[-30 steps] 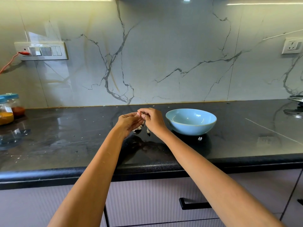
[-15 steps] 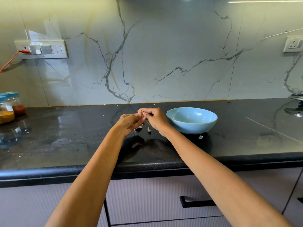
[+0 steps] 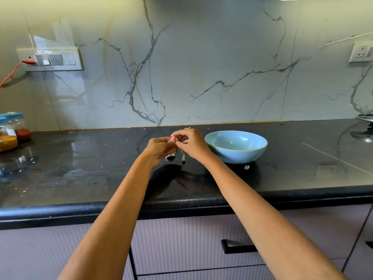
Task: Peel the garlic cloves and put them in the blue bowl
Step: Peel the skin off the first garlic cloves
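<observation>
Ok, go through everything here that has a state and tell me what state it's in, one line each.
Blue bowl: upright on the counter, looks empty.
Left hand: fingers curled, pinching a garlic clove.
Right hand: fingers curled, picking at the same clove.
Spice jars: upright, blue lids on.
Left wall socket: red plug in.
Right wall socket: nothing plugged in.

A: Count pls?
B: 1 blue bowl [image 3: 236,147]. 2 hands: left hand [image 3: 158,149], right hand [image 3: 190,143]. 2 spice jars [image 3: 12,131], blue lids.
A: Wall?
B: 1 switch panel [image 3: 50,60], 1 socket [image 3: 361,51]. Garlic bits under hands, can't count.
</observation>
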